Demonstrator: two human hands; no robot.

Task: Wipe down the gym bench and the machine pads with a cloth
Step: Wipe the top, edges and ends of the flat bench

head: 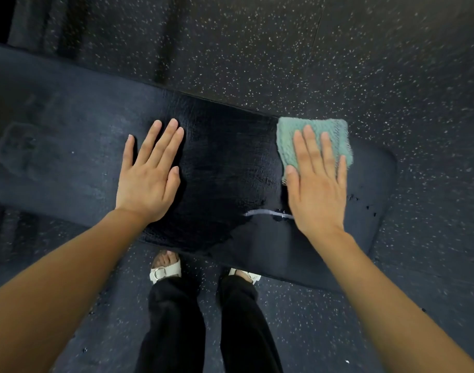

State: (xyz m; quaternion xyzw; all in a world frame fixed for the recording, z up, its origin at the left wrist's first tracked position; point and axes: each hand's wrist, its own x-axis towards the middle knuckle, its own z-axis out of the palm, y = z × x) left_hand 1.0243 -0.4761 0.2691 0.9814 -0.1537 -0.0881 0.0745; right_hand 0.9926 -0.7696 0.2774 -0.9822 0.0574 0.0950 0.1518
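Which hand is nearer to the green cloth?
Right. The right hand lies flat on the green cloth, fingers straight; the left hand rests flat on the bench, off to the cloth's left, apart from it.

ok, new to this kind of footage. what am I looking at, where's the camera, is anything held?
No robot here: a person works with bare hands. The single picture comes from a camera worn on their head, looking down. Across the view runs a dark padded bench; its middle patch looks darker and shiny, likely wet. The left hand lies flat on the bench, holding nothing. The right hand presses a green cloth flat against the bench with straight fingers. Below are a speckled floor and feet in white sandals.
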